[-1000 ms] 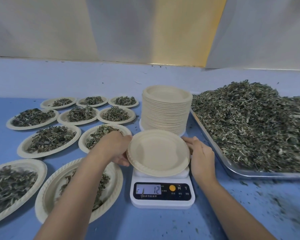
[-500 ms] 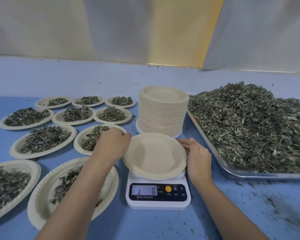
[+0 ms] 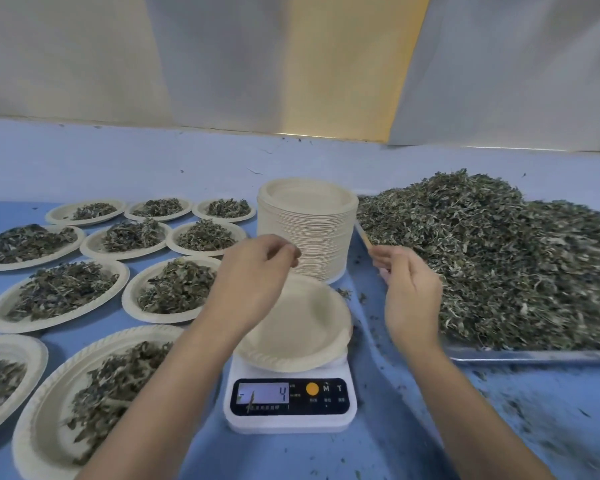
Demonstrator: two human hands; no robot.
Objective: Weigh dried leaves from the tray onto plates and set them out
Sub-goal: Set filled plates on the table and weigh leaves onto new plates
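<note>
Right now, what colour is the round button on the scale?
The button is orange, on the black panel of the scale; head view.

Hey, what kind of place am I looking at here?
Most likely a small herb or tea portioning bench: a digital scale with an empty plate on it, a metal tray heaped with dried leaves, and a tall stack of plates beside rows of filled plates.

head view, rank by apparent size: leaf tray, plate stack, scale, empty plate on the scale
1. leaf tray, clearly largest
2. scale, empty plate and plate stack look alike; the stack sits farther back, so unranked
</note>
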